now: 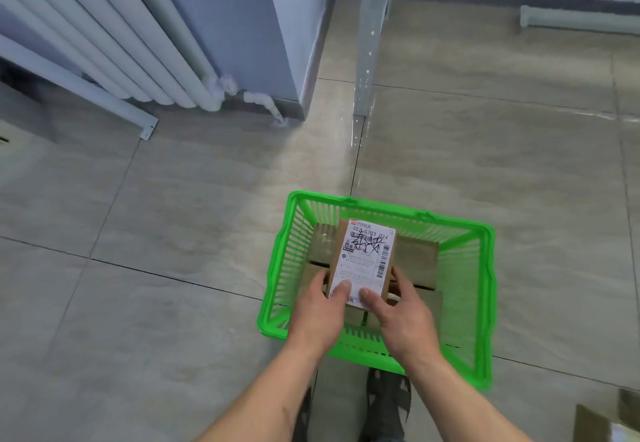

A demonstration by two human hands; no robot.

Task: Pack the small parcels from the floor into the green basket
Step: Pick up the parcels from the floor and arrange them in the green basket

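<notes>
Both hands are gripping one small brown cardboard parcel with a white printed shipping label [363, 261] on its top face. The left hand [320, 313] is curling round the parcel's near left corner, thumb lying on the label's lower edge; the right hand [401, 317] is clasping the near right corner, thumb likewise pressing on the label. The parcel is sitting inside the bright green plastic basket with slatted walls [287, 268], label upward, lying over the other plain brown cardboard parcels [415, 258] that are filling the basket's bottom. Whether it is resting on them or being held just above them cannot be told. The basket is standing on the grey tiled floor [156, 216]. Beyond it a pale metal post [369, 50] is rising from the floor, and a white ribbed radiator [114, 36] is hanging on the wall at the far left. More brown cardboard [602, 421] is showing at the near right corner.
</notes>
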